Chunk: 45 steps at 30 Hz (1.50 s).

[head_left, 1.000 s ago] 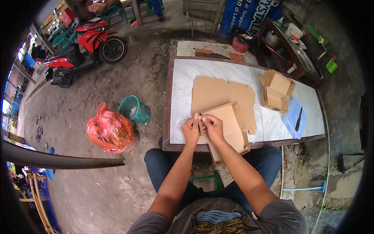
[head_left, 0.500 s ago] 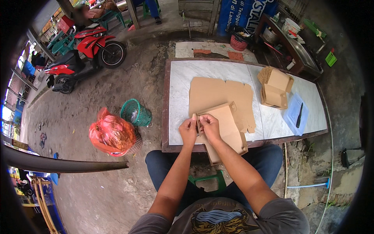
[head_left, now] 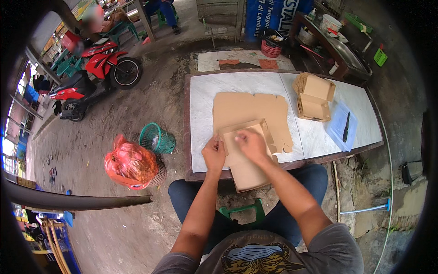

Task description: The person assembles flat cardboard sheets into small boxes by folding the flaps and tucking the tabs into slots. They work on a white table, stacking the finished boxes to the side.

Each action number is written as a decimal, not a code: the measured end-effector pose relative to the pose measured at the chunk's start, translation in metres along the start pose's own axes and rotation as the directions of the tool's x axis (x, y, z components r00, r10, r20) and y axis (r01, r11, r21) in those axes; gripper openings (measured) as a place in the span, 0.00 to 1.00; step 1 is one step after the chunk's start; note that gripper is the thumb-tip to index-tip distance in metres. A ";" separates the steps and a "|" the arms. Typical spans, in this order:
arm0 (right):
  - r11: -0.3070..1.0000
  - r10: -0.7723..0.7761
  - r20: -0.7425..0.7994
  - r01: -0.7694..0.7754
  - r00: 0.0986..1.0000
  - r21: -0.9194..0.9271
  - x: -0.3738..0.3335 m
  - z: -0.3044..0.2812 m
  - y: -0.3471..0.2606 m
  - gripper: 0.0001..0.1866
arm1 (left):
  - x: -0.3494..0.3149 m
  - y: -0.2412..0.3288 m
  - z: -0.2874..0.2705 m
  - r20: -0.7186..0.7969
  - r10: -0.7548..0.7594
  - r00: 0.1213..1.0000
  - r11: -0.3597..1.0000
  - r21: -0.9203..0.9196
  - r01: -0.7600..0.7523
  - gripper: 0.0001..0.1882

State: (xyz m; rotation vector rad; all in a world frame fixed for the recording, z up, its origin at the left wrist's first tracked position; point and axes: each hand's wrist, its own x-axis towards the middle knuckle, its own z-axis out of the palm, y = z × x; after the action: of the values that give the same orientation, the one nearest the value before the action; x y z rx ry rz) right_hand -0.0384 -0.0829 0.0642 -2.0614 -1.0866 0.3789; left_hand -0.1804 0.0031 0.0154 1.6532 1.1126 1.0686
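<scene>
A partly folded brown cardboard box [head_left: 248, 176] lies at the table's near edge, one panel jutting over the edge toward my lap. My left hand [head_left: 214, 154] is closed on the box's left side wall, fingertips pinching its upper edge. Just over the box's inside is my right hand [head_left: 252, 146], its fingers bent and smeared by motion; whether it holds anything does not show. Beneath and beyond the box lie flat cardboard blanks [head_left: 248, 105], notched along their right side.
Folded cardboard boxes [head_left: 315, 98] stand at the table's far right, near a clear blue plastic container [head_left: 340, 128] with a black knife [head_left: 346, 128] on it. Left of the table are a green basket [head_left: 157, 138] and a red plastic bag [head_left: 127, 162]. A red motorbike [head_left: 98, 68] stands farther back.
My right hand has come away from the left wall, moving right over the box's inside. My left hand stays at that wall. The whole view has shifted slightly.
</scene>
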 end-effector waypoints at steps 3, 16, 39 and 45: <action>0.941 -0.144 -0.228 0.063 0.963 -0.332 0.006 -0.061 0.015 0.19 | 0.003 0.002 -0.006 -0.001 -0.035 0.999 0.998 0.057 0.035 0.18; 0.933 0.182 0.024 -0.180 0.983 0.311 0.027 -0.064 0.137 0.12 | 0.008 0.055 0.008 -0.034 0.517 0.855 0.783 0.423 -0.456 0.14; 0.948 0.215 0.099 -0.183 0.972 -0.262 -0.006 -0.091 0.100 0.11 | 0.030 0.070 0.056 0.430 0.333 0.839 0.554 0.630 -0.543 0.32; 0.951 0.205 0.015 -0.196 0.979 -0.241 -0.002 -0.088 0.077 0.11 | 0.054 0.090 0.047 0.598 0.060 0.799 0.565 0.640 -0.521 0.34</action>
State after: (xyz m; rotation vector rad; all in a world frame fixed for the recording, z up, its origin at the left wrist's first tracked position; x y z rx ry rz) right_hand 0.0543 -0.1542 0.0662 -2.3982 -0.9874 0.4076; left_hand -0.1029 0.0247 0.0980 2.7300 0.9763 0.1911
